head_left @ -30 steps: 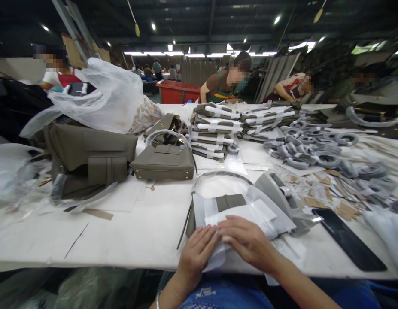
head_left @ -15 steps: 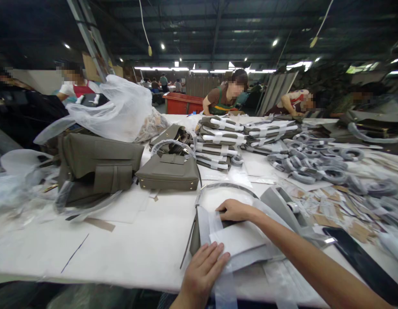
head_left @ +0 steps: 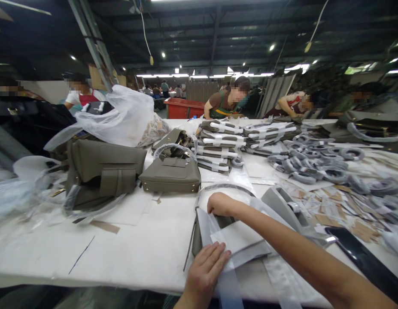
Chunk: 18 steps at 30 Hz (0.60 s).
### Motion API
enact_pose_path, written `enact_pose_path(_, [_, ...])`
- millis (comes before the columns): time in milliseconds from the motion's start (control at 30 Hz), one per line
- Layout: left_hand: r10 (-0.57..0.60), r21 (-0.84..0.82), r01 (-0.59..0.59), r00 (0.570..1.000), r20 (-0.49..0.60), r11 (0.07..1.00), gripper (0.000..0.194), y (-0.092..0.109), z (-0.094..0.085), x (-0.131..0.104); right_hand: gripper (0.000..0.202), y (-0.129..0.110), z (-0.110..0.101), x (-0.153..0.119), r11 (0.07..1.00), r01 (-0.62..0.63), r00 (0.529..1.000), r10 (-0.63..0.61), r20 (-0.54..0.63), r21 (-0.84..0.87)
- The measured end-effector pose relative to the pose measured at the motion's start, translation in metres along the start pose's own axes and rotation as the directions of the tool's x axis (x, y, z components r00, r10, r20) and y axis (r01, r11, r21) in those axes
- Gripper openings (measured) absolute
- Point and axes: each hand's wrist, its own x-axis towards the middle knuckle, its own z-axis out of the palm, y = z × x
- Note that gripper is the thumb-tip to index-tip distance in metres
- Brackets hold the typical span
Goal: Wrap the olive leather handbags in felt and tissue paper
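Observation:
In front of me an olive bag [head_left: 196, 240] lies on the table, partly covered by white wrapping sheets [head_left: 239, 236]. My left hand [head_left: 209, 267] rests flat on the near edge of the sheets, fingers extended side by side. Farther up, my right hand [head_left: 220, 204] is closed at the bag's upper left, by a translucent strip; its fingertips are hidden and what it grips cannot be made out. The wrapped handle [head_left: 226, 186] arches behind my right hand. A clear strip [head_left: 229, 283] hangs over the table's front edge beside my left hand.
A grey tape dispenser [head_left: 284, 210] and a dark phone-like object [head_left: 363, 257] lie right. Olive bags [head_left: 171, 174] stand left, with stacked wrapped pieces [head_left: 223, 139] behind. Coiled wrapped straps [head_left: 334, 174] and scraps [head_left: 356, 227] cover the right side. People work across the table.
My right hand has moved slightly left and up, its fingers now curled down. The sheet and clear strip beneath it have shifted. My left hand stays on the sheets.

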Motion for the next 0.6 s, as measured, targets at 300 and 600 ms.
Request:
enact_pose_path(300, [-0.031,-0.016,0.032,0.999,0.043,0.999,0.042,0.004,-0.004,0.001,0.042,-0.03,0.029,-0.075,0.997,0.068,0.979,-0.072,-0.191,-0.026])
enact_pose_path(600, [-0.115,-0.177,0.142,0.982,0.15,0.974,0.062,0.0,-0.001,-0.003,0.027,-0.054,0.129,-0.187,0.966,0.243,0.566,-0.067,-0.822,0.089])
